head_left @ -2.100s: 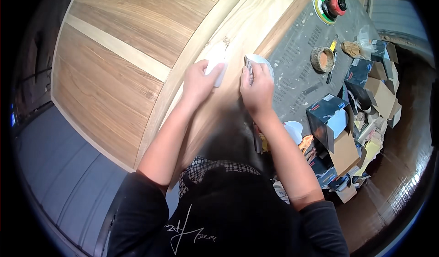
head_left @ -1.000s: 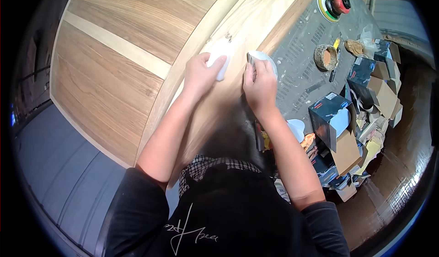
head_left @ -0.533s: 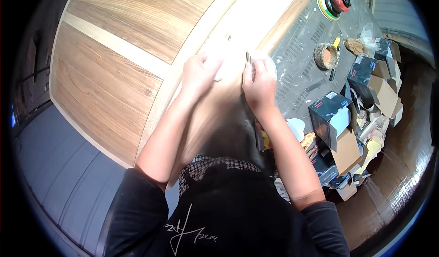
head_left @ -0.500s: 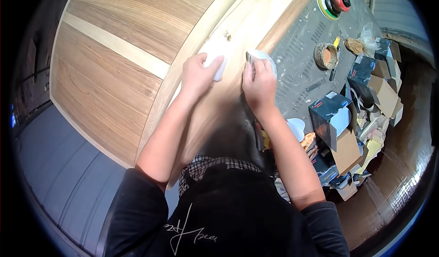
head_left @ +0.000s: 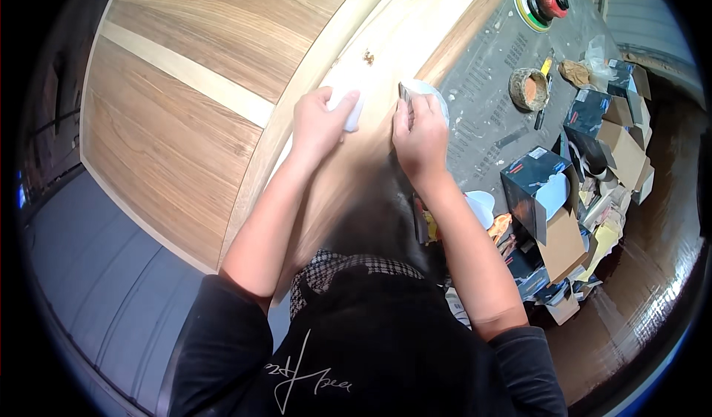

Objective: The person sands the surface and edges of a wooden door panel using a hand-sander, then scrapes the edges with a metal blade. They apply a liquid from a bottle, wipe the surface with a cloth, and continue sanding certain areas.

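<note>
A small white piece (head_left: 354,116), its exact kind unclear, is pinched between the thumb and fingers of my left hand (head_left: 317,124) over the pale wooden rail (head_left: 404,35). Just up from it, a dark knot (head_left: 368,58) marks the wood. To the right, my right hand (head_left: 420,139) is closed on a bent sanding disc (head_left: 432,93), whose white backing faces up past the fingers. That hand is at the rail's right edge. Left of the rail stretches a brown wooden panel (head_left: 178,120) with a lighter strip across it.
On the grey worktop (head_left: 486,94) to the right are a red and black orbital sander (head_left: 547,1) and a crusted round pot (head_left: 528,90). Opened dark boxes (head_left: 535,183) with discs and torn cardboard crowd the right side. Crumpled brown paper (head_left: 573,73) lies farther back.
My left hand has shifted slightly left with the white piece, showing more of the rail near the knot. My right hand and the sanding disc are almost unmoved.
</note>
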`<control>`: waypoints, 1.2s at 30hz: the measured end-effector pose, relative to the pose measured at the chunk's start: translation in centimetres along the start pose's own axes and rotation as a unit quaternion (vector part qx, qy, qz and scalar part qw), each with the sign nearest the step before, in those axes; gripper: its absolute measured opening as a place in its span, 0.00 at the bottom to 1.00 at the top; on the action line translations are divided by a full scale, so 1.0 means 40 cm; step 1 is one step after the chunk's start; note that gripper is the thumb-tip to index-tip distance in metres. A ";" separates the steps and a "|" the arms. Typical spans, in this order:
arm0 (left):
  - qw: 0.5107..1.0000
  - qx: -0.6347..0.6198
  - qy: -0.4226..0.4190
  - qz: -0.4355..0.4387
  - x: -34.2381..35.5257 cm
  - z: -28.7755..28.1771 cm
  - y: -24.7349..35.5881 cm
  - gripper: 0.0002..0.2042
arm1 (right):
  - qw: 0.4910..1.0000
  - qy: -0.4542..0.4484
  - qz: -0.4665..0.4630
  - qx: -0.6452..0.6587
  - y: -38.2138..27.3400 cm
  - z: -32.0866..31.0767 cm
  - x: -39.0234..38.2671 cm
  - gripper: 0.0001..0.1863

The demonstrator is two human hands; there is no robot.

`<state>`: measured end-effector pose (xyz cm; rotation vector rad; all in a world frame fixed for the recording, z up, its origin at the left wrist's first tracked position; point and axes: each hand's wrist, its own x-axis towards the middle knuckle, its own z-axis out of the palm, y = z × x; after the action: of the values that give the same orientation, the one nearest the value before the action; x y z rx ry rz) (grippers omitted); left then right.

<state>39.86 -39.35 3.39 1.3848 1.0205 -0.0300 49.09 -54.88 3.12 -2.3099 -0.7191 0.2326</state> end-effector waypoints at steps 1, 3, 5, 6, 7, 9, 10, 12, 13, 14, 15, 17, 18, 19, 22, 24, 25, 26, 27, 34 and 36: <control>1.000 0.000 0.002 -0.001 0.006 0.003 0.002 0.16 | 1.000 -0.008 0.008 0.001 -0.001 0.001 0.000 0.15; 0.999 -0.023 0.019 0.013 0.020 0.017 0.007 0.17 | 1.000 0.007 -0.011 0.000 -0.004 0.000 0.001 0.15; 1.000 -0.017 0.011 0.016 0.025 0.016 0.008 0.17 | 0.999 0.030 -0.037 -0.008 0.007 0.009 0.003 0.10; 1.000 -0.009 0.001 0.019 0.029 0.016 0.007 0.17 | 0.996 0.054 -0.062 -0.017 0.008 0.011 0.007 0.07; 1.000 -0.001 -0.008 0.022 0.030 0.017 0.006 0.17 | 0.996 0.055 -0.062 -0.017 0.009 0.012 0.012 0.07; 0.999 0.003 -0.002 0.043 0.016 0.016 -0.011 0.17 | 0.989 0.099 -0.111 -0.007 0.010 0.015 0.019 0.08; 0.999 0.001 0.005 0.032 0.006 0.015 -0.017 0.17 | 0.998 0.043 -0.047 -0.018 0.007 0.008 0.002 0.09; 1.000 0.023 -0.004 0.002 -0.002 0.001 -0.017 0.18 | 0.996 0.057 -0.067 -0.011 0.009 0.013 0.008 0.08; 1.000 0.022 -0.004 0.002 0.003 0.000 -0.022 0.18 | 0.999 0.032 -0.040 -0.013 0.009 0.010 0.000 0.09; 0.999 0.032 -0.004 0.015 0.013 0.002 -0.028 0.19 | 0.999 0.032 -0.041 -0.013 0.010 0.008 -0.004 0.09; 0.999 0.042 -0.003 0.026 0.018 0.002 -0.021 0.19 | 0.999 0.027 -0.036 -0.026 0.005 0.004 -0.001 0.10; 0.999 0.024 0.006 0.027 0.021 0.011 -0.009 0.19 | 0.999 0.019 -0.032 -0.037 0.001 0.007 0.002 0.11; 0.999 0.023 -0.003 0.028 0.021 0.013 -0.006 0.17 | 0.999 0.027 -0.037 -0.028 0.000 0.007 0.002 0.11; 0.999 0.023 -0.013 0.029 0.020 0.012 -0.003 0.16 | 0.998 0.035 -0.042 -0.019 -0.001 0.007 0.003 0.12; 0.999 0.002 0.000 0.051 0.000 0.016 -0.028 0.15 | 0.997 0.037 -0.072 -0.014 0.002 0.004 0.011 0.13; 0.999 -0.001 -0.012 0.035 -0.006 0.013 -0.027 0.15 | 0.999 0.013 -0.032 -0.006 0.000 0.001 0.006 0.14; 0.999 0.007 -0.019 0.030 -0.005 0.008 -0.026 0.15 | 1.000 -0.001 0.008 0.008 -0.006 0.002 -0.001 0.14; 0.998 -0.003 -0.012 0.055 -0.005 0.011 -0.027 0.15 | 0.997 0.032 -0.062 -0.017 0.000 0.001 0.009 0.14; 0.998 0.006 -0.011 0.066 0.000 0.009 -0.023 0.15 | 0.998 0.029 -0.062 -0.014 -0.008 -0.002 0.012 0.14; 0.983 -0.010 0.067 0.173 -0.037 -0.039 -0.075 0.12 | 0.984 0.019 -0.154 -0.089 -0.084 -0.033 0.055 0.15; 0.967 0.052 0.120 0.221 -0.068 -0.077 -0.090 0.12 | 0.984 -0.020 -0.134 -0.115 -0.103 -0.034 0.079 0.15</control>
<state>34.46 -39.24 2.67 1.7167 0.8935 0.4284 50.39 -51.41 6.98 -2.3940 -1.1180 0.0749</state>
